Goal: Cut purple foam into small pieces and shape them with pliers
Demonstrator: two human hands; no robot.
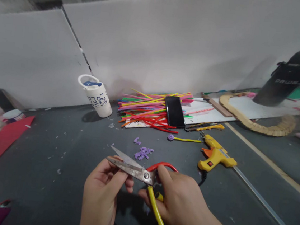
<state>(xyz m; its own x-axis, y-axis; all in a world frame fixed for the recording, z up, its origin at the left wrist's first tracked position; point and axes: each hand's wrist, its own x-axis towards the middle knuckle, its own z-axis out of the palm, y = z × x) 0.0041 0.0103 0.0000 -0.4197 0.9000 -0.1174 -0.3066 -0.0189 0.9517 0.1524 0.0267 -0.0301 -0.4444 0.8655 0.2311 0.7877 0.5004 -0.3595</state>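
Note:
A pair of scissors with one red and one yellow handle is gripped in my right hand. Its blades are parted and point left. Around the lower blade's tip, my left hand has its fingers curled and pinched; the blade covers whatever they hold. Just beyond the scissors lie several small purple cut pieces. Farther back rests a small purple bud on a yellow-green stem. To its right is a yellow glue gun with a long clear glue stick out its back.
Behind the pieces are a bundle of coloured sticks and a black phone. A white cup stands by the partition. A black tumbler is at far right, red sheet at left.

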